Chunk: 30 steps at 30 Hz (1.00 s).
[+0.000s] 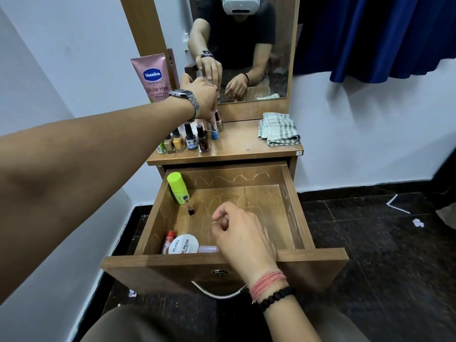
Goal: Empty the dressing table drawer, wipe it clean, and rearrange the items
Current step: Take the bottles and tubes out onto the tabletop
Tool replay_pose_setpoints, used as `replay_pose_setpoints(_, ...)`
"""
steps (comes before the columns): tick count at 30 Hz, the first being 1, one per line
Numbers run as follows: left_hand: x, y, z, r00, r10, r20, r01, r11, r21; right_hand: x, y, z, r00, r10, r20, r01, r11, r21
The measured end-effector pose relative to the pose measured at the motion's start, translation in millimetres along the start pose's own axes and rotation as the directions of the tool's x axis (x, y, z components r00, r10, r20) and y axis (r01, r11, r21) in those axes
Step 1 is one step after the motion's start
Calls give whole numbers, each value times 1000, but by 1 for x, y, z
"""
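Left hand [202,98] gripping blue-capped tube [214,130] on tabletop, right hand [243,233] over open drawer [291,208]

Left wrist with silver metal-band watch [186,98], right wrist with pink thread wraps [267,283], black bead bracelet [277,297], bare forearms

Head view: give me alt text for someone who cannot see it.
A person's left hand sets a small bottle among nail polish bottles on the dressing table top, while the right hand reaches into the open drawer.
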<state>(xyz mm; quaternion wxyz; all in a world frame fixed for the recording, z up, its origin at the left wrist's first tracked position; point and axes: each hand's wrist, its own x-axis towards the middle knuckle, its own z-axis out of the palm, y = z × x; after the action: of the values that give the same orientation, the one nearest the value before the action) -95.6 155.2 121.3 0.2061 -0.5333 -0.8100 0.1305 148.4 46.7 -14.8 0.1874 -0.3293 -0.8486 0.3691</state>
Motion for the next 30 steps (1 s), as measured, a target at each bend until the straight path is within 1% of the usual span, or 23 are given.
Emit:
replay_pose_setpoints(6,-2,-3,-2,999,25,-22,-24,1000,14,0,0,0,1000,1,0,-1,1000,-5)
replay_pose_setpoints(8,-10,-3,-9,996,30,-83,-32,999,-17,1,1,1,1000,-2,-3,2,1000,-12)
replay_pose_setpoints(10,-24,-2,-18,983,43,-181,-59,995,-85,1,1,1,1000,-4,-7,4,1000,-13)
replay_pose_setpoints(13,-61,3,-26,940,82,-331,-149,972,-184,2,1,0,1000,-9,11,9,1000,-14)
replay_pose_setpoints(15,-98,7,-22,932,85,-353,-185,948,-260,4,-3,0,998,-7,58,8,1000,-18)
replay_pose_setpoints(17,-139,11,-10,942,71,-327,-178,933,-312,12,-10,1,994,-49,97,57,995,-81)
replay_pose_setpoints(19,-177,14,8,964,44,-264,-141,922,-361,29,-20,7,987,-117,108,136,972,-191)
replay_pose_setpoints(22,-219,16,42,994,-63,-93,15,895,-446,62,-38,20,972,-171,160,213,929,-302)
replay_pose_setpoints(24,-232,14,63,990,-130,51,139,881,-452,80,-48,29,959,-187,213,252,906,-340)
replay_pose_setpoints(25,-235,12,71,982,-160,101,188,873,-450,87,-52,33,952,-190,238,268,895,-357)
replay_pose_setpoints(27,-238,10,85,968,-201,151,249,853,-459,98,-57,41,941,-188,282,293,872,-393)
replay_pose_setpoints(30,-242,10,98,958,-230,174,286,829,-481,108,-61,52,930,-177,321,317,830,-460)
